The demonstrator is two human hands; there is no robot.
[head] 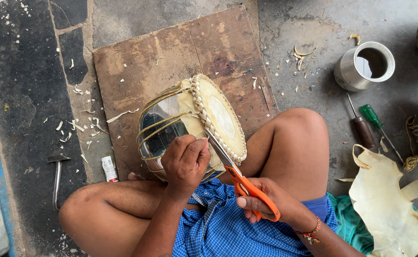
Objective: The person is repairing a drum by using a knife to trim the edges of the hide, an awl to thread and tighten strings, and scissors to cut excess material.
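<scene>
Seated cross-legged on a grey concrete floor [313, 19], with a round shiny metal drum with a pale hide head and braided hide rim [192, 126] tilted in the lap and resting partly on a worn brown wooden board [171, 52]. Left hand [185, 162] clamped over the drum's near side, fingers curled and pinching the loose edge of hide just beside the braid. Right hand [266, 200] closed through the handles of a pair of orange-handled steel scissors [240, 178], blades slightly parted and laid against the hide flap right next to the left fingertips. Hands close together but not touching.

Around the drum: pale hide trimmings [78, 126] scattered over the board and floor to the left. Beyond them, a small hammer with a metal handle [56, 178] lying on the dark strip of floor, and a small white tube [109, 169] just beside the left knee. To the right, a steel cup with dark liquid [365, 65] standing upright, well apart from the drum; below it a brown-handled awl [361, 126] and a green-handled screwdriver [378, 126] lying side by side. A large sheet of pale raw hide [385, 204] spread near the right knee, partly over green cloth [347, 219]. Two more roped drum shells cut off by the right edge. Bent right knee standing between the drum and those tools.
</scene>
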